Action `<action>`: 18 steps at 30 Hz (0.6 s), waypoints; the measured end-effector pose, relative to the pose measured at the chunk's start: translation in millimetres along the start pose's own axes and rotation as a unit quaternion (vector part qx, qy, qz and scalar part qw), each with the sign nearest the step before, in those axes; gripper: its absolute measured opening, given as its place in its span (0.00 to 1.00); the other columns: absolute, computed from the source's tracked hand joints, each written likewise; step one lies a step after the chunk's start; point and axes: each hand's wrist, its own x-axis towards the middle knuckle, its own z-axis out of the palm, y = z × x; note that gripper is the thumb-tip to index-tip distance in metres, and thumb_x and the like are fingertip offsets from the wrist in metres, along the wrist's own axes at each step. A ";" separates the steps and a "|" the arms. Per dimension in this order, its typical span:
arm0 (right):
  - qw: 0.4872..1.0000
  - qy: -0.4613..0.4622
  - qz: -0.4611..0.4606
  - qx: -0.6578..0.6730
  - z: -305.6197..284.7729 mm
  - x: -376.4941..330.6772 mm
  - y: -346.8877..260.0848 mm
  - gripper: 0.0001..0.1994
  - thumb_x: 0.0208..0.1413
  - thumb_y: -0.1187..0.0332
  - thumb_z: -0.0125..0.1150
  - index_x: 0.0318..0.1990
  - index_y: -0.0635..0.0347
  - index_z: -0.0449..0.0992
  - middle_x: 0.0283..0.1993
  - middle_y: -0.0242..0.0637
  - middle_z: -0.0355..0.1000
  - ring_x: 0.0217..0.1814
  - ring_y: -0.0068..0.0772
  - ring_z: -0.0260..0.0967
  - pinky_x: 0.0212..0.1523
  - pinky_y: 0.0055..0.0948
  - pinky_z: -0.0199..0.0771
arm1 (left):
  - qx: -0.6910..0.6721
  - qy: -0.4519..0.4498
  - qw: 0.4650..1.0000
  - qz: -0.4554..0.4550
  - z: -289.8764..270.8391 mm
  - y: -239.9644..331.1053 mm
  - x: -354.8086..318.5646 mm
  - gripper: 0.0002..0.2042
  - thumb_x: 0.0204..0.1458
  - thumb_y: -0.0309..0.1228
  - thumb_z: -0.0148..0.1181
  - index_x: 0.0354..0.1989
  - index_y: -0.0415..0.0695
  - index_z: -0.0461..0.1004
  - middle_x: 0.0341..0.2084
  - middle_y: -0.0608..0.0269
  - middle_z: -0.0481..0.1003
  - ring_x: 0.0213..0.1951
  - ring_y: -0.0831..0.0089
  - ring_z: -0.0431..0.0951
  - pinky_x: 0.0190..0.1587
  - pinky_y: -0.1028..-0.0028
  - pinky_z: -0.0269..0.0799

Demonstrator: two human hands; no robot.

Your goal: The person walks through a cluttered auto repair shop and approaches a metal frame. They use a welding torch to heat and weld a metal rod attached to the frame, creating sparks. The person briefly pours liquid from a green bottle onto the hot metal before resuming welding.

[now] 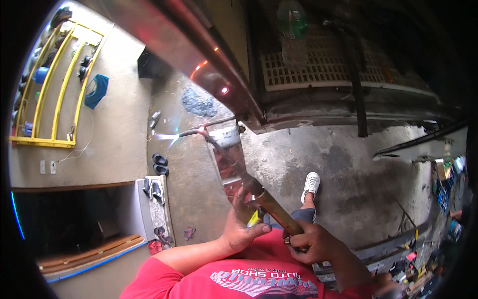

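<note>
My left hand [242,224] is closed around the lower end of a gas torch [188,133], thumb pointing right. A bluish-white flame leaves its bent tip toward the left. Something yellow [255,218] shows beside the fingers. My right hand [311,242] grips a brown wooden-handled tool [279,214], slanting up and left to a dark end near my left fingers; its kind is unclear. Above that end, a flat, shiny plate [226,144] with red reflections partly covers the torch stem. A long metal panel [209,65] hangs over both hands, with bright orange spots on its surface.
A slatted plastic tray [318,70] and a bottle with green liquid [292,22] are at upper right. Yellow shelving [47,142] stands left. Black slippers [160,164] lie on the floor. My foot wears a white shoe [311,183]. Clutter [418,269] fills the lower right.
</note>
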 end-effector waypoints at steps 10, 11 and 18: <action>0.963 -0.256 -0.076 0.039 -89.8 48.0 107.5 0.08 0.52 0.63 0.65 0.39 0.49 0.76 0.49 0.48 0.68 0.39 0.55 0.78 0.40 0.48 0.81 | -0.043 0.281 0.959 -0.021 67.5 -19.6 20.0 0.53 0.47 0.24 0.76 0.79 0.61 0.46 0.47 0.74 0.69 0.32 0.81 0.71 0.30 0.80 0.67; 0.958 -0.272 -0.077 0.048 -93.7 50.7 115.6 0.08 0.54 0.62 0.64 0.40 0.48 0.76 0.50 0.50 0.68 0.39 0.58 0.78 0.40 0.50 0.82 | -0.040 0.307 0.950 -0.034 74.5 -19.5 23.7 0.54 0.47 0.24 0.76 0.79 0.61 0.46 0.47 0.73 0.69 0.32 0.81 0.71 0.30 0.80 0.67; 0.921 -0.359 -0.123 0.089 -110.8 67.8 163.3 0.07 0.54 0.63 0.64 0.38 0.48 0.74 0.49 0.49 0.67 0.34 0.54 0.77 0.37 0.49 0.81 | -0.020 0.372 0.928 -0.019 90.9 -40.4 26.3 0.56 0.45 0.28 0.80 0.79 0.59 0.44 0.42 0.71 0.71 0.32 0.80 0.72 0.33 0.78 0.67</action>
